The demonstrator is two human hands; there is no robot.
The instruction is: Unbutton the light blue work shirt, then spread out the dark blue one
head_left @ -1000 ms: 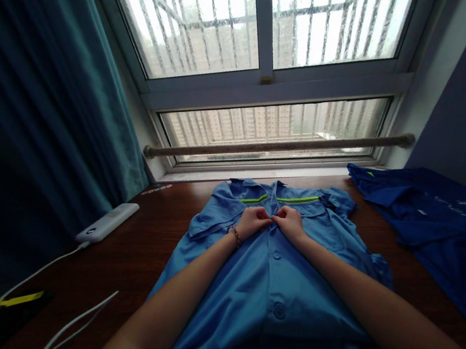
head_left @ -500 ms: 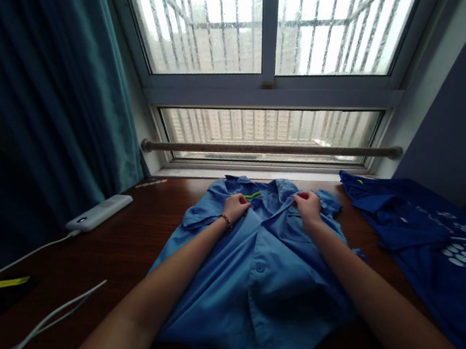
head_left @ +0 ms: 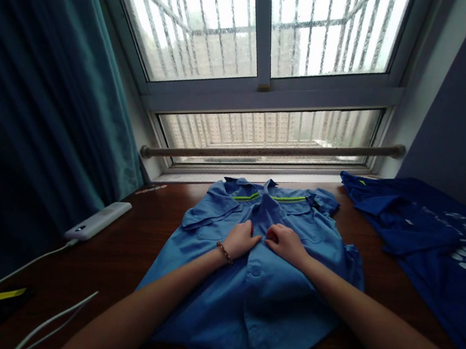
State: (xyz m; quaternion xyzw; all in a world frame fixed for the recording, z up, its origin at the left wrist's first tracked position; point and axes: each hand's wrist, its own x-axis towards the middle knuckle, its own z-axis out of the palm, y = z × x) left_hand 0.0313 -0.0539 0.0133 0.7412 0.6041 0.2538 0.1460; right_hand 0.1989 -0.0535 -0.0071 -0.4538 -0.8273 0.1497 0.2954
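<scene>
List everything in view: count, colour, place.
Shirt: one, light blue with yellow-green stripes, centre
Printed garment: one, dark blue, white print, right of shirt
Table: one, reddish brown, under both garments
Device: one, white, table's left side
Cabling: count unclear, white, left foreground
Strip: one, yellow, far left foreground
Curtain: one, blue-green, left
Flat items: count unclear, pale, table by curtain
Window: one, grey-framed, beyond table
Rail: one, pale, across the window
Wall: one, purplish, right
Bracelet: one, brownish, left wrist
Left hand: one, bare, at shirt front
Right hand: one, bare, at shirt front
</scene>
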